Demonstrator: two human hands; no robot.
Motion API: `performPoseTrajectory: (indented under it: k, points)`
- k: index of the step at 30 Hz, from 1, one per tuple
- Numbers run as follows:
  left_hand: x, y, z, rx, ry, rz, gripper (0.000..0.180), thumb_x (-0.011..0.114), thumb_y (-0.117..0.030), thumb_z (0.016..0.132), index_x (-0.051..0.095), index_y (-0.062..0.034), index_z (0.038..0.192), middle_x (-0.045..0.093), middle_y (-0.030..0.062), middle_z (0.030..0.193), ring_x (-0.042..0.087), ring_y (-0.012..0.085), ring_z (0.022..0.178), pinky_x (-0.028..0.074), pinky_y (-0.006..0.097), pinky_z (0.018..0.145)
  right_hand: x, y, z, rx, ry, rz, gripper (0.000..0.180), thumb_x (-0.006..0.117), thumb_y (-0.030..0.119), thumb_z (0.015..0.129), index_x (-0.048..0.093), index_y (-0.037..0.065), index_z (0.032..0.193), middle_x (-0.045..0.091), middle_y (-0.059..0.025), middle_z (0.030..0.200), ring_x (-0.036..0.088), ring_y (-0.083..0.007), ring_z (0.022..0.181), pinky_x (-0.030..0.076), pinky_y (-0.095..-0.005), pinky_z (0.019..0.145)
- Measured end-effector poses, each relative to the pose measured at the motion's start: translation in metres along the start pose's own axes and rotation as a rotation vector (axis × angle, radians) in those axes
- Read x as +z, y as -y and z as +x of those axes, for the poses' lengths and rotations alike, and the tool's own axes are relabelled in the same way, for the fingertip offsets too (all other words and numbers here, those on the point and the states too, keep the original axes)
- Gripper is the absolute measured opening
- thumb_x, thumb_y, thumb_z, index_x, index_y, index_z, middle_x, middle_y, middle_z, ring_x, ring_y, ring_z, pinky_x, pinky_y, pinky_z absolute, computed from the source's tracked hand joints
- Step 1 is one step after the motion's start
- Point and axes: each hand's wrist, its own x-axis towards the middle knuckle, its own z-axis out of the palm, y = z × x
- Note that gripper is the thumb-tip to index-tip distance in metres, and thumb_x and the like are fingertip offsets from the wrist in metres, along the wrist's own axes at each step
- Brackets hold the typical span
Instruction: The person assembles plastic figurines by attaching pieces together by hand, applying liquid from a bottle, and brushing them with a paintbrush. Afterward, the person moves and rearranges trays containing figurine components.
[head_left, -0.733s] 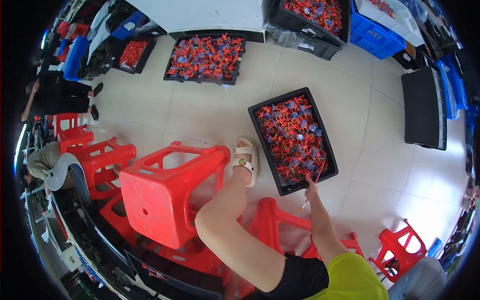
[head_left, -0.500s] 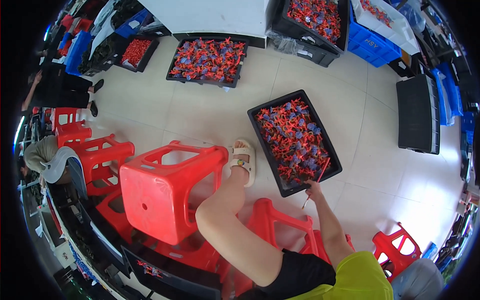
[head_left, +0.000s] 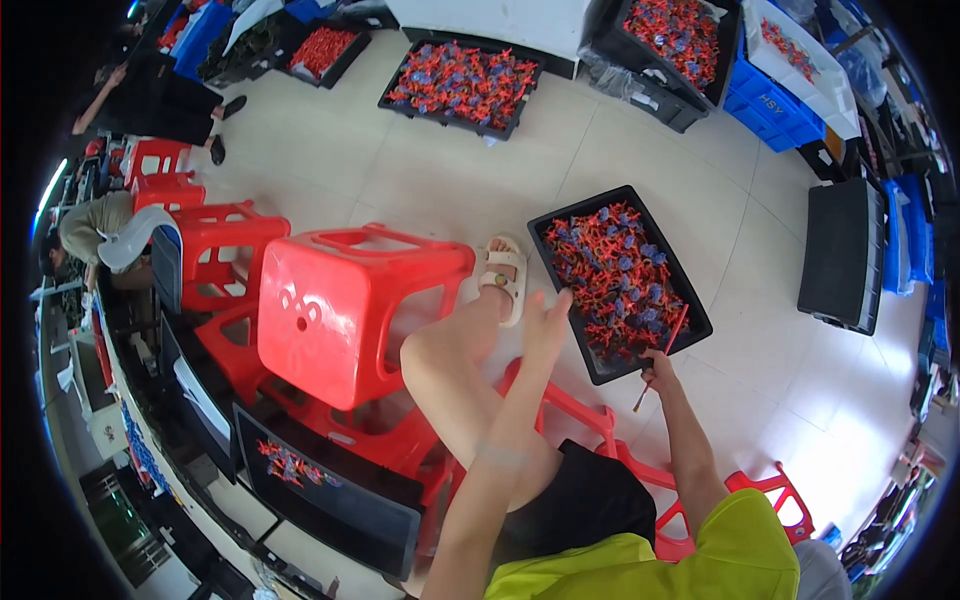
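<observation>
A black tray (head_left: pixel 545 250) stands on the floor in front of me, filled with small red and blue tangled pieces (head_left: pixel 620 270). At its near right corner, my right hand (head_left: pixel 657 371) is closed around a thin red stick (head_left: pixel 679 326). The stick slants over the rim, and its lower end sticks out below my fist. Whether my fingers also grip the rim, I cannot tell. Beside the tray's left side is my left hand (head_left: pixel 546 325), slightly blurred, its fingers stretched out and holding nothing. Contact between it and the rim is unclear.
To the left stands a red plastic stool (head_left: pixel 315 320), near my sandalled foot (head_left: pixel 505 280). Another filled black tray (head_left: pixel 460 85) lies farther off. A black crate (head_left: pixel 840 255) is at the right. A person (head_left: pixel 150 110) stands at the far left. A dark monitor (head_left: pixel 330 500) sits lower left.
My left arm has come into view, its hand reaching to the tray's left side. The tray has moved nearer me relative to my foot. My right hand still holds the stick. The view has shifted.
</observation>
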Motion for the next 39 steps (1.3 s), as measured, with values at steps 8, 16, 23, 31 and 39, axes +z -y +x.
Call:
performPoseTrajectory:
  k: [8, 16, 23, 31, 39]
  points:
    - [0.108, 0.191, 0.050, -0.593, 0.184, 0.303, 0.099, 0.060, -0.063, 0.071, 0.036, 0.0174, 0.124, 0.045, 0.0342, 0.125, 0.046, 0.0386, 0.120, 0.037, 0.039, 0.100, -0.065, 0.001, -0.020, 0.217, 0.064, -0.023, 0.018, 0.059, 0.008, 0.074, 0.044, 0.017, 0.074, 0.029, 0.0063, 0.046, 0.021, -0.0075, 0.031, 0.019, -0.0220, 0.032]
    - [0.131, 0.195, 0.080, -0.798, 0.287, -0.137, 0.117, 0.075, -0.036, 0.058, 0.005, 0.0167, 0.137, 0.037, 0.0351, 0.132, 0.040, 0.0388, 0.124, 0.033, 0.033, 0.104, -0.033, 0.037, -0.042, 0.153, -0.042, -0.150, 0.012, 0.061, 0.009, 0.076, 0.053, 0.016, 0.083, 0.034, 0.0075, 0.049, 0.023, -0.0048, 0.033, 0.019, -0.0193, 0.032]
    - [0.099, 0.208, 0.099, -0.883, 0.325, -0.186, 0.105, 0.068, -0.020, 0.050, 0.014, 0.0230, 0.130, 0.039, 0.0353, 0.129, 0.044, 0.0408, 0.120, 0.039, 0.035, 0.098, 0.006, 0.025, -0.057, 0.155, -0.028, -0.163, 0.017, 0.064, 0.011, 0.075, 0.050, 0.015, 0.066, 0.033, 0.0080, 0.046, 0.022, -0.0045, 0.032, 0.020, -0.0189, 0.032]
    - [0.115, 0.180, 0.087, -0.767, 0.082, -0.313, 0.087, 0.064, -0.006, 0.042, 0.032, 0.0072, 0.123, 0.047, 0.0259, 0.116, 0.049, 0.0412, 0.110, 0.043, 0.043, 0.092, -0.019, -0.002, -0.047, 0.058, 0.057, 0.011, 0.011, 0.063, 0.009, 0.075, 0.052, 0.011, 0.074, 0.048, 0.0031, 0.056, 0.030, -0.0045, 0.034, 0.023, -0.0178, 0.032]
    - [0.053, 0.135, 0.047, -0.408, 0.138, -0.635, 0.078, 0.061, -0.001, 0.045, 0.035, 0.0093, 0.117, 0.051, 0.0152, 0.081, 0.054, 0.0269, 0.075, 0.046, 0.036, 0.060, -0.031, -0.014, -0.047, -0.190, 0.097, -0.084, 0.034, 0.065, 0.017, 0.074, 0.057, -0.004, 0.099, 0.061, -0.0145, 0.104, 0.058, -0.0241, 0.099, 0.046, -0.0321, 0.091]
